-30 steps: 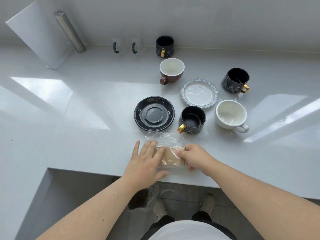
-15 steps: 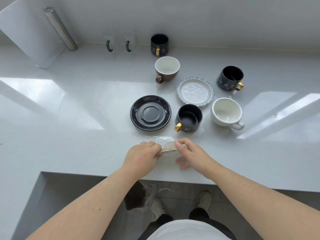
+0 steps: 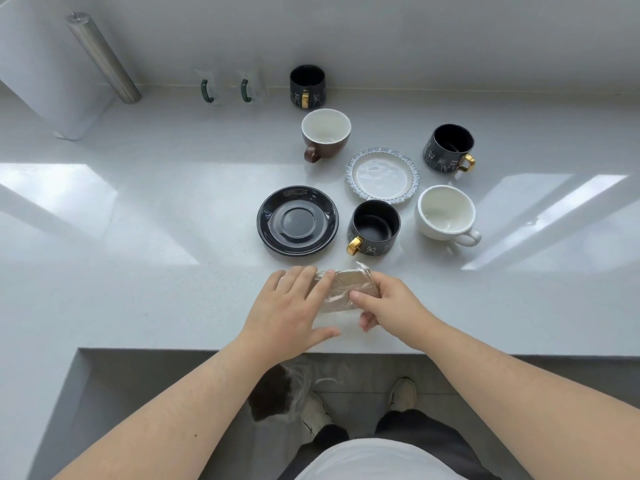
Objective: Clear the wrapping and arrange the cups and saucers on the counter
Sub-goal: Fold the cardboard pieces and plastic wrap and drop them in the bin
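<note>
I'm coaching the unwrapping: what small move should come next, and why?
Probably peel the clear wrap back with the right hand while the left hand steadies it: film still covers the beige item, and both hands rest on it at the counter edge.

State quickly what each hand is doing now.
Left hand: open, flat on the wrapped item.
Right hand: closed on the wrapped item.

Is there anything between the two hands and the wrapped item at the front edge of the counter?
No. The left hand lies flat on the wrapped item and the right hand pinches its clear wrapping from the other side. The nearest dish, the black cup with gold handle, stands behind it and apart.
</note>
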